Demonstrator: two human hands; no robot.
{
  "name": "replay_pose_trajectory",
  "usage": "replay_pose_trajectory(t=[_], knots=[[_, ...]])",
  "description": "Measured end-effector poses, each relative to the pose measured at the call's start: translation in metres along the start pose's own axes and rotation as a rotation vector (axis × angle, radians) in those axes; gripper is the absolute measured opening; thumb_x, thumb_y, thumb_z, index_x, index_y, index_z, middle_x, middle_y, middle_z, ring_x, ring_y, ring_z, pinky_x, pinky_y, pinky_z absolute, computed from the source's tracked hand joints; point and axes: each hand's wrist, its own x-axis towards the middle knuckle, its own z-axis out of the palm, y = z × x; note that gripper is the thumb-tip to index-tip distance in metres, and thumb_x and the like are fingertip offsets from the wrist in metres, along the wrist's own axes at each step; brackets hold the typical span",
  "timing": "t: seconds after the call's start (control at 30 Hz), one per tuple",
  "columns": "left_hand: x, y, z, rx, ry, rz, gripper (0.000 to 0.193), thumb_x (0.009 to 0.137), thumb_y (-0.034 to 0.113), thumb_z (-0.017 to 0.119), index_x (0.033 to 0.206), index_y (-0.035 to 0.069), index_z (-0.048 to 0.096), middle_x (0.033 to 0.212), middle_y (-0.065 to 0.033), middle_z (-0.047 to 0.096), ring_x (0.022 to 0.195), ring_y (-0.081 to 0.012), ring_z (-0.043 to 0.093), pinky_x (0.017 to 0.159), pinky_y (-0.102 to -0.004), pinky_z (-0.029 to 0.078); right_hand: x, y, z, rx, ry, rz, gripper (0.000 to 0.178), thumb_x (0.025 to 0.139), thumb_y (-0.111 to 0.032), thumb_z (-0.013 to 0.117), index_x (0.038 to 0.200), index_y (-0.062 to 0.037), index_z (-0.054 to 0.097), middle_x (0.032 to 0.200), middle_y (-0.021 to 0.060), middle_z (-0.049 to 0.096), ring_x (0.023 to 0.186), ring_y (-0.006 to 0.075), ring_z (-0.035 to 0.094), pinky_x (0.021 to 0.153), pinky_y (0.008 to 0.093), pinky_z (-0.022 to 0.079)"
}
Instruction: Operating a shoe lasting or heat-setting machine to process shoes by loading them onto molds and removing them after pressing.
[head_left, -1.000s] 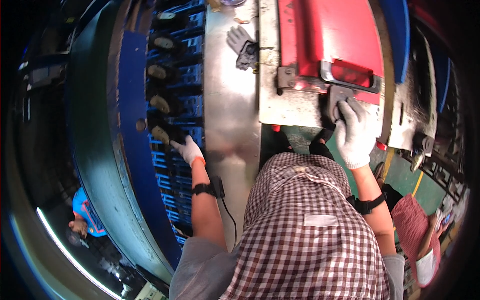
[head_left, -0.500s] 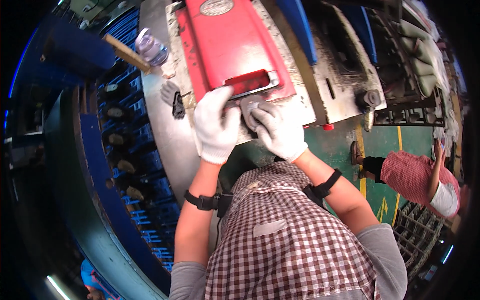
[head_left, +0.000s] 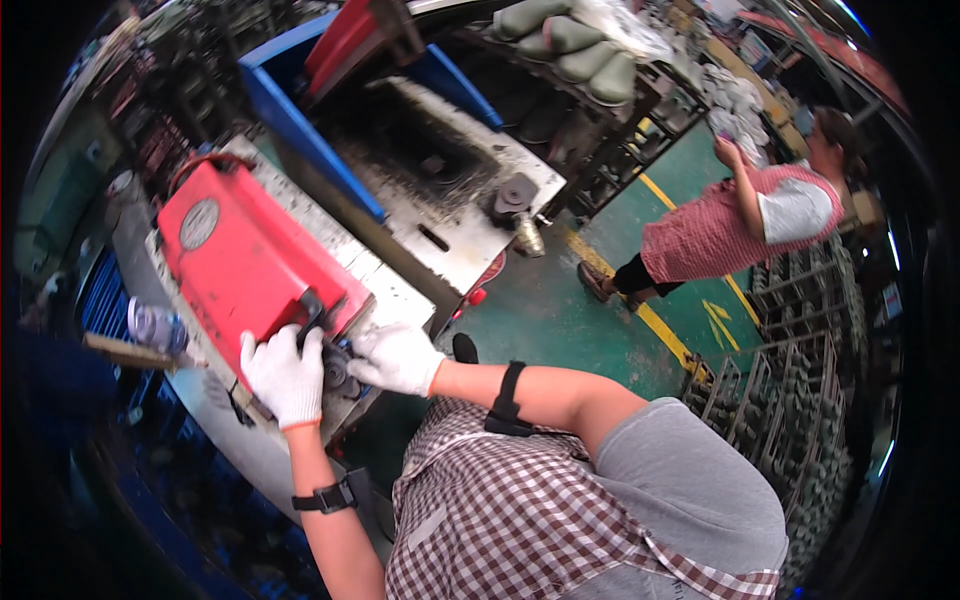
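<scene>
Left of centre, the left hand (head_left: 283,377) and right hand (head_left: 397,357) (both in white gloves) close their fingers on one small dark part (head_left: 333,368), perhaps rubber, at the lower edge of the single red cover (head_left: 245,262). It looks light and stiff; best gripped by its edges.

Bright, even workshop light at centre — dark vignette and strong fisheye bending at the rim, slight blur.
</scene>
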Motion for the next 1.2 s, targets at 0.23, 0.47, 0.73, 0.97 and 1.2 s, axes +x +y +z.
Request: replay_pose_trajectory(t=[0.23, 0.47, 0.73, 0.97, 1.2], knots=[[0.001, 0.007, -0.005, 0.013, 0.04, -0.02, 0.025, 0.084, 0.033, 0.079, 0.085, 0.008, 0.077, 0.074, -0.0151, 0.071, 0.072, -0.033, 0.067, 0.115, -0.0465, 0.041, -0.003, 0.005, 0.007, -0.019, 0.042, -0.024, 0.034, 0.089, -0.038, 0.071, 0.083, -0.0055, 0.066, 0.072, 0.0171, 0.065, 0.074, 0.0387, 0.068, 0.071, 0.0515, 0.053], [0.001, 0.01, -0.008, 0.01, 0.028, -0.044, 0.026, 0.085, 0.033, 0.08, 0.091, 0.008, 0.079, 0.072, -0.017, 0.07, 0.075, -0.0338, 0.068, 0.118, -0.0459, 0.04, -0.003, 0.006, 0.009, -0.026, 0.045, -0.031, 0.034, 0.087, -0.039, 0.073, 0.084, -0.0055, 0.066, 0.072, 0.0176, 0.065, 0.074, 0.0388, 0.069, 0.071, 0.0514, 0.053], [0.0, 0.009, -0.009, 0.011, 0.036, -0.04, 0.025, 0.085, 0.032, 0.08, 0.091, 0.008, 0.079, 0.073, -0.0161, 0.07, 0.076, -0.0329, 0.067, 0.118, -0.046, 0.04, -0.003, 0.002, 0.002, -0.021, -0.042, -0.004, 0.034, 0.091, -0.039, 0.069, 0.089, -0.0048, 0.067, 0.079, 0.0176, 0.066, 0.078, 0.0389, 0.069, 0.074, 0.0512, 0.054], [-0.001, 0.011, -0.009, 0.021, 0.049, -0.046, 0.026, 0.085, 0.033, 0.08, 0.091, 0.008, 0.079, 0.073, -0.0161, 0.07, 0.075, -0.0329, 0.067, 0.118, -0.046, 0.04, -0.004, 0.008, 0.011, -0.032, 0.099, -0.074, 0.034, 0.086, -0.039, 0.073, 0.082, -0.0065, 0.065, 0.069, 0.0159, 0.064, 0.071, 0.038, 0.069, 0.067, 0.0508, 0.053], [-0.003, 0.009, -0.006, 0.024, 0.06, -0.04, 0.025, 0.085, 0.032, 0.08, 0.091, 0.008, 0.079, 0.074, -0.0153, 0.071, 0.076, -0.0325, 0.067, 0.118, -0.0458, 0.04, -0.005, 0.007, 0.011, -0.022, 0.089, -0.069, 0.033, 0.087, -0.039, 0.073, 0.083, -0.0065, 0.066, 0.069, 0.0161, 0.064, 0.071, 0.0381, 0.069, 0.067, 0.0504, 0.054]])
